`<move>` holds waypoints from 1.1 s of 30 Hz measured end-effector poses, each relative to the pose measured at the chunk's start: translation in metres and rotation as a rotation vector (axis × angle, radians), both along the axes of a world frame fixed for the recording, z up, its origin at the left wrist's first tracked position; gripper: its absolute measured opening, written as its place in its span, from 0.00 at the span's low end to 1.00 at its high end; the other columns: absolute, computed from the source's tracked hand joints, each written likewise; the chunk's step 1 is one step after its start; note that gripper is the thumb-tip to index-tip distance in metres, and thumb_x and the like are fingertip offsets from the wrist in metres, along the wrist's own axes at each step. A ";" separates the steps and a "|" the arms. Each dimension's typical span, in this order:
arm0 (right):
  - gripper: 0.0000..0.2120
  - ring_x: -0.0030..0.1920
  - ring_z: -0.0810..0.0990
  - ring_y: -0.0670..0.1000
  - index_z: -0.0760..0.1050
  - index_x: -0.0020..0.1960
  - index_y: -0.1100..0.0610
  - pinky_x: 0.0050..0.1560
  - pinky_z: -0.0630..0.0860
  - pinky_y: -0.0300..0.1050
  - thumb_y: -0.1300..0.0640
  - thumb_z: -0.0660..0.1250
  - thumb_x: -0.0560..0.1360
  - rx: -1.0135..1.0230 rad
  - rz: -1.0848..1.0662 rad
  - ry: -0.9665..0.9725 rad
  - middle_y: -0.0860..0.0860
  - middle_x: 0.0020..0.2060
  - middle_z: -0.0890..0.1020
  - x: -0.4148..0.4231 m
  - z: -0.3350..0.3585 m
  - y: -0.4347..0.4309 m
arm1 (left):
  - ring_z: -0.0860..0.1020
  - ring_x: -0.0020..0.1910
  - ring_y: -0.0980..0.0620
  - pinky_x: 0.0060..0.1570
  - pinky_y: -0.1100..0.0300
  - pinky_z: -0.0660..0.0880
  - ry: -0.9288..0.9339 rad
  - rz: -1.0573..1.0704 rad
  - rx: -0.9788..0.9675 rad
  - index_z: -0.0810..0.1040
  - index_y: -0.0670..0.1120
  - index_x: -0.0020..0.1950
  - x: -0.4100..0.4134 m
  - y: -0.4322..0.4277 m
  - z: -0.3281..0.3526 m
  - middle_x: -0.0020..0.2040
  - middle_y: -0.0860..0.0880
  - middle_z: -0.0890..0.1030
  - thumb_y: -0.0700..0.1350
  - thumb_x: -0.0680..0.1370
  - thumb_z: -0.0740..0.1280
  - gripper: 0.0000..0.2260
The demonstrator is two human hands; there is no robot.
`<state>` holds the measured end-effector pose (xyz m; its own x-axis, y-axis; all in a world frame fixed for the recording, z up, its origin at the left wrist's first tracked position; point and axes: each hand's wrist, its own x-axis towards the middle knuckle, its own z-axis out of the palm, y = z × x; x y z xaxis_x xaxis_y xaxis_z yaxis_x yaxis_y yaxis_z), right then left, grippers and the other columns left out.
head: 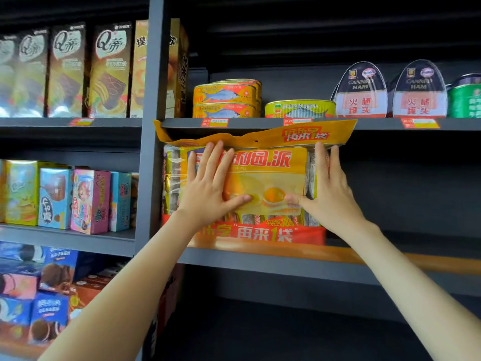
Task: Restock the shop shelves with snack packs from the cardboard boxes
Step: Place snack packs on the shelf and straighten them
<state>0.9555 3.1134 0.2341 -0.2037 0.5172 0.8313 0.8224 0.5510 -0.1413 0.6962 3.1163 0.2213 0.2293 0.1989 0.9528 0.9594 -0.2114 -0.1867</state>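
In the centre of the frame a big yellow snack pack (263, 183) is standing upright on the middle shelf (286, 259), its bottom close to the front edge of the shelf. Its wide top flap (260, 135) is rising in front of the edge of the upper shelf (377, 123) and is bending there. The left side of the pack is sitting just beside the grey upright post (152, 152). To the right of the pack the same shelf is showing dark open room up to the right edge of the frame.

The left hand (208, 188) is lying flat on the front of the pack with fingers straight and spread, thumb pointing to the centre; it is pressing, not holding around anything. The right hand (328, 194) is resting on the right edge of the pack, fingers straight upward along the side, thumb on the front face.

Above, fish cans (226, 100) and canned ham (361, 92) are standing. At the left of the frame, snack boxes (75, 199) are filling the neighbouring shelves.
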 end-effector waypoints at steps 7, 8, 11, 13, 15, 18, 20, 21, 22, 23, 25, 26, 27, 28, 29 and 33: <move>0.55 0.77 0.42 0.60 0.29 0.75 0.42 0.72 0.52 0.62 0.39 0.70 0.70 -0.051 0.140 0.104 0.50 0.76 0.32 -0.010 0.004 -0.002 | 0.46 0.78 0.48 0.74 0.45 0.37 -0.006 -0.015 -0.060 0.52 0.48 0.78 -0.009 0.000 0.009 0.79 0.43 0.55 0.73 0.74 0.49 0.40; 0.55 0.77 0.42 0.59 0.29 0.75 0.41 0.72 0.52 0.61 0.40 0.71 0.70 -0.034 0.153 0.107 0.50 0.76 0.32 -0.012 0.002 -0.005 | 0.47 0.78 0.47 0.75 0.44 0.38 -0.014 -0.025 -0.059 0.52 0.48 0.78 -0.010 -0.001 0.007 0.78 0.43 0.56 0.73 0.75 0.50 0.40; 0.55 0.77 0.38 0.56 0.28 0.73 0.37 0.73 0.50 0.60 0.38 0.72 0.69 0.002 0.176 0.082 0.48 0.76 0.33 -0.015 -0.007 -0.012 | 0.51 0.78 0.45 0.74 0.39 0.43 -0.032 -0.050 -0.052 0.54 0.48 0.77 -0.013 -0.008 -0.001 0.77 0.43 0.59 0.72 0.75 0.51 0.39; 0.56 0.76 0.36 0.55 0.28 0.73 0.38 0.73 0.48 0.61 0.36 0.71 0.68 0.020 0.081 -0.003 0.49 0.75 0.33 -0.012 -0.012 -0.018 | 0.52 0.78 0.45 0.74 0.39 0.44 -0.033 -0.044 -0.045 0.55 0.48 0.78 -0.013 -0.013 -0.002 0.77 0.44 0.60 0.72 0.76 0.50 0.38; 0.55 0.76 0.37 0.57 0.34 0.77 0.44 0.74 0.45 0.62 0.34 0.70 0.67 0.218 -0.088 -0.142 0.55 0.77 0.37 -0.012 -0.015 -0.024 | 0.51 0.78 0.44 0.74 0.41 0.42 -0.023 -0.033 -0.010 0.56 0.49 0.77 -0.012 -0.019 0.000 0.77 0.42 0.58 0.72 0.75 0.52 0.38; 0.55 0.77 0.39 0.58 0.40 0.78 0.48 0.73 0.40 0.59 0.35 0.72 0.66 0.424 -0.105 -0.169 0.58 0.78 0.42 -0.018 0.003 -0.032 | 0.45 0.78 0.43 0.73 0.41 0.37 0.008 0.021 0.050 0.53 0.51 0.78 -0.010 -0.027 0.012 0.79 0.41 0.52 0.74 0.70 0.57 0.44; 0.57 0.76 0.36 0.57 0.36 0.77 0.46 0.72 0.36 0.59 0.33 0.71 0.65 0.441 -0.114 -0.179 0.58 0.77 0.40 -0.022 0.028 -0.035 | 0.42 0.78 0.43 0.72 0.42 0.34 0.020 0.063 0.049 0.47 0.51 0.79 -0.011 -0.032 0.025 0.79 0.41 0.49 0.77 0.65 0.57 0.50; 0.59 0.76 0.34 0.56 0.33 0.77 0.46 0.72 0.34 0.59 0.32 0.71 0.64 0.424 -0.137 -0.207 0.57 0.77 0.38 -0.022 0.040 -0.037 | 0.42 0.78 0.44 0.72 0.42 0.34 0.024 0.073 0.023 0.45 0.51 0.79 -0.012 -0.033 0.030 0.79 0.42 0.48 0.79 0.63 0.57 0.53; 0.60 0.76 0.33 0.56 0.30 0.76 0.46 0.71 0.32 0.58 0.32 0.71 0.64 0.398 -0.162 -0.248 0.56 0.77 0.36 -0.022 0.049 -0.036 | 0.42 0.78 0.44 0.72 0.42 0.35 0.029 0.085 -0.011 0.43 0.52 0.79 -0.013 -0.035 0.034 0.79 0.42 0.49 0.80 0.62 0.56 0.55; 0.61 0.76 0.34 0.56 0.27 0.75 0.47 0.71 0.31 0.58 0.31 0.70 0.65 0.371 -0.183 -0.292 0.56 0.77 0.37 -0.021 0.055 -0.035 | 0.45 0.78 0.44 0.73 0.41 0.36 0.031 0.095 -0.042 0.42 0.50 0.79 -0.013 -0.036 0.037 0.79 0.43 0.51 0.80 0.61 0.57 0.56; 0.61 0.78 0.44 0.56 0.29 0.76 0.50 0.72 0.33 0.58 0.32 0.71 0.65 0.343 -0.222 -0.353 0.57 0.78 0.48 -0.022 0.061 -0.032 | 0.52 0.78 0.43 0.74 0.39 0.41 0.029 0.102 -0.076 0.47 0.45 0.79 -0.011 -0.038 0.039 0.78 0.42 0.57 0.78 0.60 0.62 0.59; 0.60 0.76 0.53 0.58 0.33 0.77 0.52 0.73 0.40 0.59 0.32 0.71 0.65 0.361 -0.246 -0.357 0.57 0.75 0.58 -0.024 0.061 -0.032 | 0.56 0.77 0.43 0.74 0.39 0.43 0.041 0.105 -0.076 0.51 0.43 0.79 -0.009 -0.040 0.038 0.76 0.42 0.61 0.76 0.62 0.66 0.57; 0.59 0.71 0.63 0.59 0.41 0.79 0.54 0.72 0.49 0.59 0.34 0.73 0.64 0.411 -0.267 -0.350 0.57 0.70 0.67 -0.025 0.058 -0.033 | 0.60 0.75 0.43 0.75 0.40 0.45 0.074 0.107 -0.070 0.55 0.42 0.78 -0.007 -0.041 0.035 0.74 0.41 0.65 0.74 0.63 0.67 0.54; 0.56 0.64 0.69 0.59 0.50 0.79 0.56 0.67 0.55 0.58 0.35 0.74 0.63 0.473 -0.276 -0.345 0.57 0.64 0.72 -0.026 0.055 -0.033 | 0.64 0.73 0.43 0.75 0.41 0.47 0.119 0.102 -0.060 0.58 0.41 0.77 -0.006 -0.040 0.032 0.71 0.42 0.69 0.73 0.65 0.66 0.51; 0.52 0.60 0.71 0.59 0.57 0.77 0.57 0.63 0.57 0.57 0.36 0.75 0.63 0.513 -0.280 -0.364 0.57 0.60 0.74 -0.028 0.050 -0.034 | 0.66 0.71 0.43 0.74 0.41 0.50 0.162 0.092 -0.054 0.60 0.41 0.76 -0.006 -0.039 0.027 0.69 0.42 0.71 0.74 0.66 0.63 0.50; 0.57 0.69 0.66 0.59 0.60 0.75 0.59 0.70 0.46 0.59 0.31 0.75 0.56 0.487 -0.284 -0.498 0.58 0.69 0.69 -0.028 0.022 -0.017 | 0.61 0.72 0.43 0.73 0.43 0.48 0.246 0.053 -0.083 0.55 0.40 0.77 -0.013 -0.025 0.012 0.72 0.41 0.66 0.79 0.61 0.59 0.57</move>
<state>0.9278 3.0963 0.2558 -0.5293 0.2032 0.8237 0.8450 0.2133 0.4904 0.6830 3.0912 0.2332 0.4389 0.2918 0.8498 0.8975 -0.1863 -0.3996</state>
